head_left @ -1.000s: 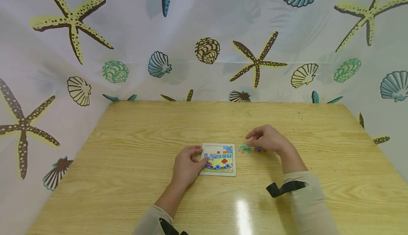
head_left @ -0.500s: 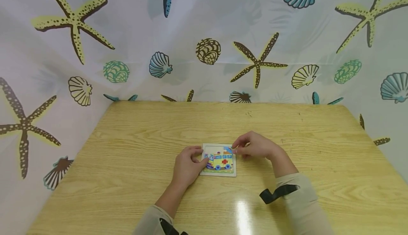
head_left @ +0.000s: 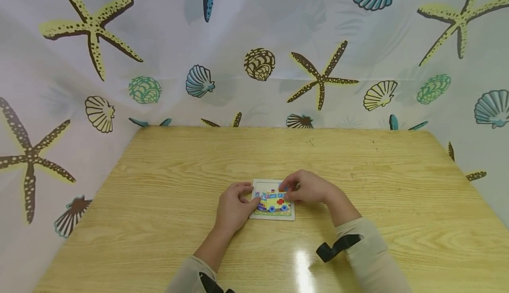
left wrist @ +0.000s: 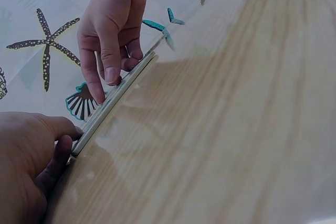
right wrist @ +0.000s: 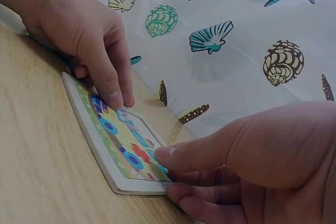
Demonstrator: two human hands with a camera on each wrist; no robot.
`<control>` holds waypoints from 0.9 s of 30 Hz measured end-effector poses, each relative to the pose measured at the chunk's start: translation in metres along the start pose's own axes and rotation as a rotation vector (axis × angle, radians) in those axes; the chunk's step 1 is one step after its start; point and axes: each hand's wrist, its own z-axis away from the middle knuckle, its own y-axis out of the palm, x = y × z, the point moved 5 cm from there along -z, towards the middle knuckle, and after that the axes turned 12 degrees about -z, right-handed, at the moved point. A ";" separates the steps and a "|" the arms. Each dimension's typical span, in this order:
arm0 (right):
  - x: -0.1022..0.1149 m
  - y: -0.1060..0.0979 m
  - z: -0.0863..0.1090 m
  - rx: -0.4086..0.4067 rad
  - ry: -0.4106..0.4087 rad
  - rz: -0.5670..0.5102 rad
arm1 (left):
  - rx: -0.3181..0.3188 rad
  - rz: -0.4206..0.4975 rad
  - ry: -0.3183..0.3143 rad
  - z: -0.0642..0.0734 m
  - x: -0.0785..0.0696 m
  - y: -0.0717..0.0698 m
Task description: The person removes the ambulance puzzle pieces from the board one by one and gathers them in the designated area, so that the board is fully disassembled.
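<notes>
A small jigsaw puzzle (head_left: pixel 274 213) in a pale frame, with a yellow ambulance picture, lies flat on the table. My left hand (head_left: pixel 234 207) grips its left edge, thumb over the picture side, as the left wrist view (left wrist: pixel 31 156) of that hand also shows. Over the puzzle's upper right part reaches my right hand (head_left: pixel 308 189). In the left wrist view its thumb and index fingertips are apart, right at the board. The right wrist view has the right thumb (right wrist: pixel 173 156) on a blue part of the puzzle (right wrist: pixel 126 177). A pale bare patch shows in the puzzle's upper part.
The wooden table (head_left: pixel 191 160) runs back to a white curtain (head_left: pixel 222 32) printed with shells and starfish. Curtain also hangs along both sides. Black straps (head_left: pixel 339 246) cross the sleeves, one with a loose end near the table.
My right hand has moved left and toward me, from the loose colourful puzzle pieces beside the frame onto the puzzle. Those pieces are now hidden from view. The left hand stays put.
</notes>
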 end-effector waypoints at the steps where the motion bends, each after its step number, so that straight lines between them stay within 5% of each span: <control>1: 0.000 0.000 -0.001 -0.009 -0.001 0.014 | -0.001 0.000 0.000 0.000 0.000 0.000; 27: 0.015 0.006 -0.002 -0.201 -0.012 0.340 | -0.002 -0.018 0.005 0.000 0.000 0.000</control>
